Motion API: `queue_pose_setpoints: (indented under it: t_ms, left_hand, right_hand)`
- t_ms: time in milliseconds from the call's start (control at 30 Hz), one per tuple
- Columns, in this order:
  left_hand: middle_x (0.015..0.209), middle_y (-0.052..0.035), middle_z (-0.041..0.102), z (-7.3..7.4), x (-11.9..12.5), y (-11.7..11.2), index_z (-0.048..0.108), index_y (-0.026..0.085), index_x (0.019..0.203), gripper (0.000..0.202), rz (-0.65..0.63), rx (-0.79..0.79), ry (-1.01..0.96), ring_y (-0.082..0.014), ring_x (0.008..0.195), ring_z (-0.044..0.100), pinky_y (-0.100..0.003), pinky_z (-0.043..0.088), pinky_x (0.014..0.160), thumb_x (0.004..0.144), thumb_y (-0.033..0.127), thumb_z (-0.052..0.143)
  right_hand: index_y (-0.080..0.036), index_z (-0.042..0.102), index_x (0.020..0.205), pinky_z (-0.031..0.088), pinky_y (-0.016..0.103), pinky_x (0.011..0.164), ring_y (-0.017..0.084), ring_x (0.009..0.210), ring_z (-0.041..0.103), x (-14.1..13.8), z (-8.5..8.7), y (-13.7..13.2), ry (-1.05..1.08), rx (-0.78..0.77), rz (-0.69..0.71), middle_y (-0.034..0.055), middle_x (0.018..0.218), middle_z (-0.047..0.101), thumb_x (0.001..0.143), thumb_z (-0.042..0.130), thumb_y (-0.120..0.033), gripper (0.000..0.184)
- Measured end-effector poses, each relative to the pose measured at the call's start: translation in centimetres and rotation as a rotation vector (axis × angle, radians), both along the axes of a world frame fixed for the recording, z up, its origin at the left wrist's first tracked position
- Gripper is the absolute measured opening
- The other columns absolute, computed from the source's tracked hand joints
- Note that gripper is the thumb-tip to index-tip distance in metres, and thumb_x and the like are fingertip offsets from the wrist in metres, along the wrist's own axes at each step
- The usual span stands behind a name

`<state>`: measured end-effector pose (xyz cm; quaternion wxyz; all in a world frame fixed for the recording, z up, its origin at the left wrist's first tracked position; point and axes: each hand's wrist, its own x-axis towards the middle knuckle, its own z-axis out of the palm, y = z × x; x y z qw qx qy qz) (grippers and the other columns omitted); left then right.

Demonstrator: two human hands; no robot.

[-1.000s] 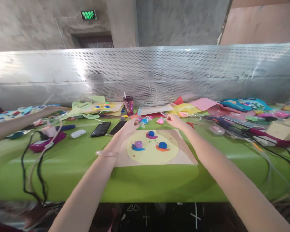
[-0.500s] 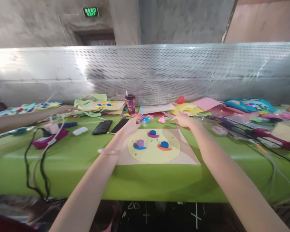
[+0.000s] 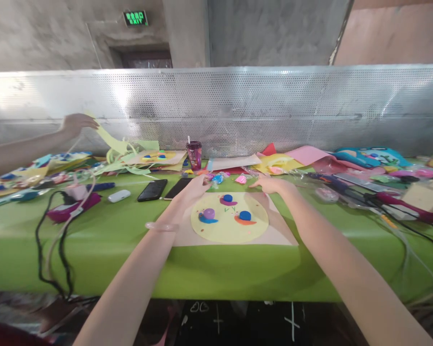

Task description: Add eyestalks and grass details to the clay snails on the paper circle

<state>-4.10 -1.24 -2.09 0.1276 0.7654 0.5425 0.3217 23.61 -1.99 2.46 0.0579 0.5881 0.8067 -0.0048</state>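
Observation:
My left hand [image 3: 194, 188] lies stretched out at the top left corner of a brown sheet [image 3: 279, 233], fingertips touching small coloured clay packets [image 3: 216, 179]. Across from it, my right hand [image 3: 272, 184] rests flat at the sheet's top right edge, fingers pointing left, with nothing visible in them. On the sheet lies a yellow disc [image 3: 228, 231] bearing three clay snails: purple on blue [image 3: 207, 215], blue on magenta [image 3: 228, 199] and blue on orange [image 3: 244, 217]. A clear bracelet [image 3: 160, 226] circles my left wrist.
Two black phones [image 3: 152, 189] and a white case [image 3: 119, 195] lie left of my hand, a dark cup [image 3: 195, 154] behind. Black cables [image 3: 54, 240] trail at left. Coloured papers [image 3: 305, 154] and tools [image 3: 400, 202] crowd the right. A co-worker's hand [image 3: 75, 123] lifts a yellow-green strip [image 3: 108, 138].
My right hand has settled flat at the sheet's top right edge. The co-worker's hand at far left has risen from the table, pulling a paper strip up. My left hand has barely moved.

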Motion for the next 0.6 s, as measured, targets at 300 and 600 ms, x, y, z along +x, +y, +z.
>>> queue_pose_setpoints:
  t_ms: [300, 600]
  left_hand:
    - [0.096, -0.0054, 0.06, -0.1, -0.1, 0.5, 0.057, 0.013, 0.101, 0.021, -0.004, -0.012, 0.025, -0.0161, 0.083, 0.059, -0.036, 0.049, 0.076, 0.086, 0.029, 0.054]
    - [0.095, -0.0062, 0.063, 0.4, 0.1, -0.7, 0.055, 0.013, 0.1, 0.02, -0.033, 0.0, -0.034, -0.0159, 0.082, 0.06, -0.033, 0.048, 0.075, 0.084, 0.026, 0.054]
  right_hand:
    - [-0.016, 0.059, 0.106, 0.045, 0.037, 0.082, 0.018, 0.095, 0.054, 0.6, 0.3, 0.7, 0.034, 0.01, 0.023, 0.0088, 0.115, 0.054, 0.086, 0.054, -0.022, 0.021]
    - [-0.025, 0.064, 0.109, 0.046, 0.031, 0.071, 0.017, 0.081, 0.059, 0.5, 1.2, -0.4, 0.04, -0.063, -0.031, 0.0061, 0.108, 0.061, 0.076, 0.046, 0.0, 0.045]
